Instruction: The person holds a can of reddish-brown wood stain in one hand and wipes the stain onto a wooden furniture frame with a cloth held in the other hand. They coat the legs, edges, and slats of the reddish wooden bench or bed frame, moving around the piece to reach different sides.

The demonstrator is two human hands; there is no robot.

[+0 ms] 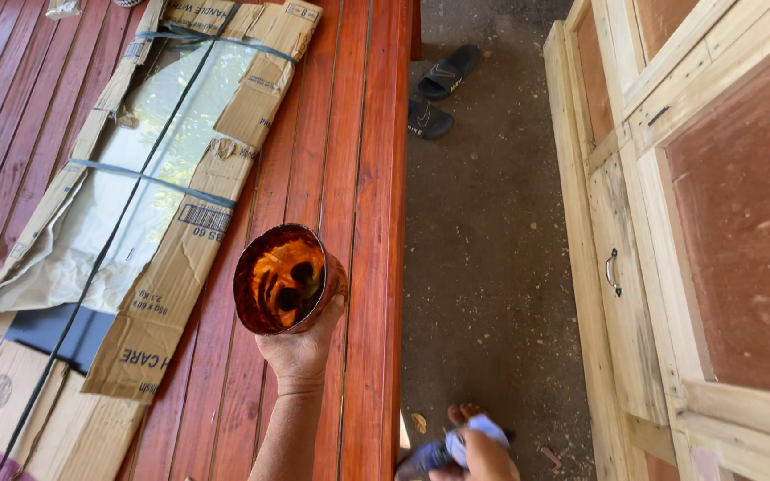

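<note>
While the left hand (298, 349) reaches up from the bottom of the view over a red-stained slatted wooden table (363, 178), it is curled around the lower side of an open tin can (285, 278), with the thumb coming up along the can's right wall and the other fingers hidden behind it. The can sits just above the hand, tilted so its mouth faces the camera; the inside is coated with a glossy orange-brown liquid that has darker patches, most likely wood stain or varnish. The can is lifted above the table boards, close to the table's right edge.

The right hand (483, 452) is at the bottom edge of the view, to the right of the table and over the ground. It is closed on a pale blue-white cloth (472, 433), and something dark pokes out to the left of it, blurred too much to name. A bare toe shows just beside it.

To the left of the can lies a sheet of glass wrapped in torn cardboard (162, 294) and bound with blue strapping, reflecting trees. On the dirt floor (483, 258), strewn with sawdust, a pair of black slide sandals (438, 89) lies near the table's far end. At the right stands an unfinished pale wooden cabinet (661, 178) with reddish-brown panels and a metal door handle (612, 272).
</note>
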